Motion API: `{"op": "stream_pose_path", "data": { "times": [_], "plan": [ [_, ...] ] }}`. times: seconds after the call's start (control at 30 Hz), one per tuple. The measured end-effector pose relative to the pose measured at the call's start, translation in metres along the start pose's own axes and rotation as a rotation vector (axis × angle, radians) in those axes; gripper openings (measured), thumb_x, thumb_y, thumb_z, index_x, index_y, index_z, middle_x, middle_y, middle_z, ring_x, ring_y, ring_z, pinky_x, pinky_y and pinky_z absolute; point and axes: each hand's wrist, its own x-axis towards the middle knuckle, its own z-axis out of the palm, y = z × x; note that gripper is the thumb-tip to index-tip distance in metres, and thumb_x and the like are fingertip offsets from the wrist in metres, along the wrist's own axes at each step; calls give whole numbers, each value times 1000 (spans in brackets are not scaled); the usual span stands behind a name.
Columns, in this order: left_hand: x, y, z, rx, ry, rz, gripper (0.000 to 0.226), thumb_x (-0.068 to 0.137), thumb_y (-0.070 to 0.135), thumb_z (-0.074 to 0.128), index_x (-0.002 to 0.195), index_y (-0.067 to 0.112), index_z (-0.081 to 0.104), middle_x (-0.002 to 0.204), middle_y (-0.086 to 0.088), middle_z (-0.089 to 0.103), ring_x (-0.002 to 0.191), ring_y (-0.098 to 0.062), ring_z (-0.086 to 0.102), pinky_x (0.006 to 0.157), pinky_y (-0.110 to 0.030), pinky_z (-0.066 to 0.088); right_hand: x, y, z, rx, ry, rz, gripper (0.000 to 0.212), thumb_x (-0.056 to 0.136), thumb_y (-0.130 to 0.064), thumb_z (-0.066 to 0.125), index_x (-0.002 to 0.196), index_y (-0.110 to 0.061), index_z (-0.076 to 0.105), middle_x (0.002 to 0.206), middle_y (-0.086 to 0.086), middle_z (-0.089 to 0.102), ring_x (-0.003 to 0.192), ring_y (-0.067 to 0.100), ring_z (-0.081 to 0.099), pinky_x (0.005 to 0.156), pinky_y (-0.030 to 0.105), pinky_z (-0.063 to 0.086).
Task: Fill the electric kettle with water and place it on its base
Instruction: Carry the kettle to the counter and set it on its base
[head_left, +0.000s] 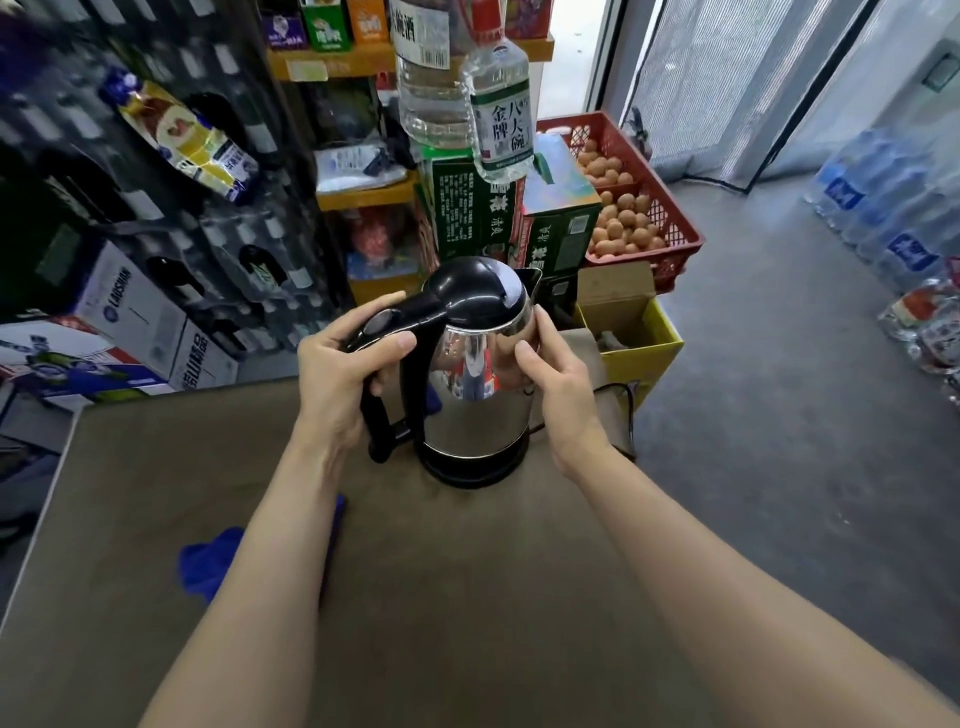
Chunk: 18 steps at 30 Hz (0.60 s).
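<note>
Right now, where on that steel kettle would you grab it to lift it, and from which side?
Grab the electric kettle by its black handle, from the person's left. The handle sticks out that way as an upright loop with room for fingers. The left hand wraps its top; the right hand only steadies the smooth steel wall.

Surface (467, 597) mostly bare at 6 o'clock of kettle (480, 395); open approach there. Blue cloth (208, 564) lies at 7 o'clock, near left edge. Black cord (626, 410) trails at 3 o'clock by surface edge. Yellow box (641, 345) and green cartons (472, 213) crowd 12–2 o'clock beyond far edge. Both hands touch kettle's sides.
</note>
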Motion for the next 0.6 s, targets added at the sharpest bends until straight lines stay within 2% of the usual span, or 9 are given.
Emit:
{"op": "stream_pose_path", "data": {
  "times": [0.07, 0.17, 0.23, 0.33, 0.43, 0.6],
  "plan": [
    [-4, -2, -7, -14, -9, -9, 50, 68, 15, 78, 117, 15, 69, 56, 7, 56, 49, -15, 40, 40, -20, 34, -2, 1, 5, -23, -13, -15, 58, 99, -26, 52, 154, -29, 33, 141, -12, 48, 133, 11, 44, 116, 37, 36],
    [-12, -4, -15, -49, -21, -38, 58, 63, 22, 79, 119, 15, 68, 59, 5, 57, 51, -17, 40, 41, -20, 34, -9, 0, 8, -48, -37, -33, 61, 97, -29, 53, 154, -31, 31, 142, -15, 46, 138, 13, 41, 117, 41, 34],
    [-18, -5, -17, -53, -40, -55, 60, 62, 22, 79, 120, 15, 68, 60, 6, 58, 50, -15, 40, 41, -20, 34, -16, 1, 6, -45, -42, -45, 60, 98, -25, 54, 154, -30, 31, 144, -15, 45, 138, 11, 41, 117, 38, 35],
    [-25, -5, -13, -27, -92, -42, 57, 62, 21, 78, 118, 17, 69, 63, 9, 62, 50, -14, 40, 40, -20, 34, -30, 5, -2, -20, -25, -55, 59, 100, -17, 54, 155, -26, 33, 145, -15, 48, 132, 3, 46, 111, 24, 39],
    [-20, 1, -8, 3, -155, -13, 54, 63, 19, 78, 116, 19, 70, 65, 10, 64, 50, -13, 41, 39, -19, 34, -37, 9, -7, -1, -1, -65, 61, 99, -17, 57, 155, -25, 33, 150, -12, 48, 128, -9, 46, 101, 9, 41],
    [-4, 8, -22, 82, -249, -29, 56, 65, 22, 78, 120, 19, 68, 72, 12, 67, 57, -11, 47, 43, -19, 39, -31, 4, -13, -107, 10, -82, 74, 86, -23, 74, 151, -22, 40, 146, -5, 52, 121, -10, 52, 99, 13, 45]
  ]
}}
